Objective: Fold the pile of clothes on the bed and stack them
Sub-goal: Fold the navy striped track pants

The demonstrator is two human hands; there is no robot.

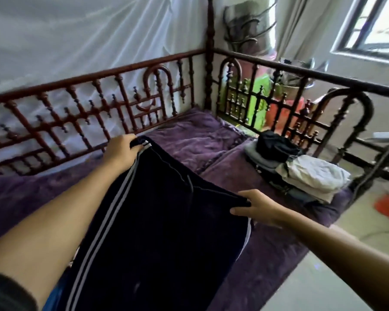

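The person holds a dark navy pair of track trousers with white side stripes (157,221) stretched above the purple-covered bed (200,140). The left-hand grip (121,149) is curled round one waistband corner, at the striped edge. The right-hand grip (254,208) pinches the opposite waistband corner between thumb and fingers. The trouser legs hang toward the person. A stack of folded grey, white and black garments (301,171) lies on the bed near the dark turned-wood railing (301,72), well apart from the trousers. White netting (76,41) hangs behind the bed's far side.
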